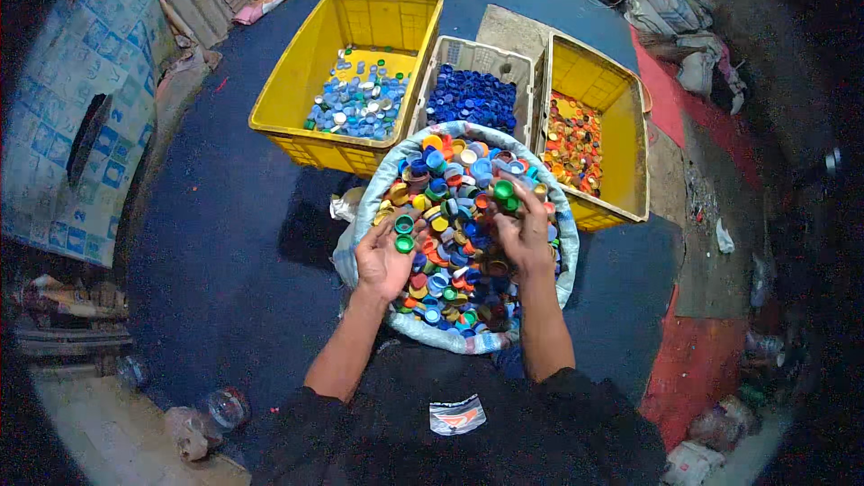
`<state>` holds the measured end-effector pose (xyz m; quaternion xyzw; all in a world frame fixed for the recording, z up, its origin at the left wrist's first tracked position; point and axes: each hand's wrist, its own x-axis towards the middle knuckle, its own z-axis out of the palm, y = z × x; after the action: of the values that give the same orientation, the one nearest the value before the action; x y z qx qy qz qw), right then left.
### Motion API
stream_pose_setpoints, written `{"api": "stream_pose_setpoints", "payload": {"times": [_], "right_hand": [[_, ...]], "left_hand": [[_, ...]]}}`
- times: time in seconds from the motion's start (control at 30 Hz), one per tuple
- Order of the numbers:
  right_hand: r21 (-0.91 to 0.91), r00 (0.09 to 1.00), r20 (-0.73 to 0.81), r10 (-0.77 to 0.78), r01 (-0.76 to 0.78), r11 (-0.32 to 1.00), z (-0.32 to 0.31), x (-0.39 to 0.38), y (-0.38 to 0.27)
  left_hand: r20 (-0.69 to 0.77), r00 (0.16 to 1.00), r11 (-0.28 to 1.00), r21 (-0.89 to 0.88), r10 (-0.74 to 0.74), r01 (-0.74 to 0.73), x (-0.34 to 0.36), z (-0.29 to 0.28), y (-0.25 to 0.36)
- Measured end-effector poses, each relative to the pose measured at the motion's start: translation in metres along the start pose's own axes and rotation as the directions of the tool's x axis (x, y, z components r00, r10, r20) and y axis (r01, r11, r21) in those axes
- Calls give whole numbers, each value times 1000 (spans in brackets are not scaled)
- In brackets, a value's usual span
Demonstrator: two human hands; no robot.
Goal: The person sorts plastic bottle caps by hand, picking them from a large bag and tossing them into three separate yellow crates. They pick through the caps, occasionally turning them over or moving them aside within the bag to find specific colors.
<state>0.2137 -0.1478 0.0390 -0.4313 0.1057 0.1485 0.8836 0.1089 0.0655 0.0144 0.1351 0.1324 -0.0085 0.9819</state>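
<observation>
A wide sack with a rolled pale rim stands in front of me, filled with mixed plastic bottle caps in blue, green, yellow, orange, red and white. Over its left part, my left hand is turned palm up and holds green bottle caps at its fingers. On the right, my right hand holds more green bottle caps between thumb and fingers, just above the pile. Some fingertips of both hands are hard to make out against the caps.
Beyond the sack stand a yellow crate with light blue and white caps, a white crate with dark blue caps, and another yellow crate with orange and red caps. Plastic jars lie at lower left. Bags are heaped at far right.
</observation>
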Motion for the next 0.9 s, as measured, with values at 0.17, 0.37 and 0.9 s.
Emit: {"api": "stream_pose_setpoints", "payload": {"times": [0.17, 0.37, 0.9], "right_hand": [[288, 970, 176, 170, -216, 933, 25, -7, 12], [235, 938, 300, 173, -248, 940, 60, 16, 44], [101, 907, 375, 190, -244, 965, 174, 125, 59]], "left_hand": [[-7, 998, 996, -64, 61, -61, 7, 10, 5], [-41, 987, 973, -169, 154, -159, 41, 9, 33], [-85, 943, 946, 48, 322, -319, 174, -21, 139]]}}
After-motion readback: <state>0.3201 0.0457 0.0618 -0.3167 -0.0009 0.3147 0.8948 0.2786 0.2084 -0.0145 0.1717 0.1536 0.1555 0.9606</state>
